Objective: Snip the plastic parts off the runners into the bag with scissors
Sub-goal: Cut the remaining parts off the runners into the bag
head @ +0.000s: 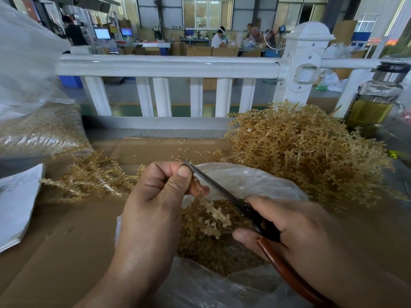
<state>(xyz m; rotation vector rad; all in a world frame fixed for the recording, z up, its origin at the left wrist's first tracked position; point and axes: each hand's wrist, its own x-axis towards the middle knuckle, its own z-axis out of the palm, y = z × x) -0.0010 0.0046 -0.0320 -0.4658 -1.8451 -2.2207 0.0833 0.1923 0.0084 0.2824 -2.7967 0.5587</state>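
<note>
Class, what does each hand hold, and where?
Left hand pinches tan plastic runner at its top end; right hand grips dark metal scissors by their brown handles.

The left hand [153, 196] pinches a runner [212, 215] over the bag [255, 181]. The right hand [295, 230] holds scissors [222, 189], tips pointing to 11 o'clock. A pile [307, 156] of runners sits at 2 o'clock.

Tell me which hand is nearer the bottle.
Right. The right hand, gripping the scissors, sits below and left of the bottle. The left hand, pinching a runner over the bag, is farther left.
</note>
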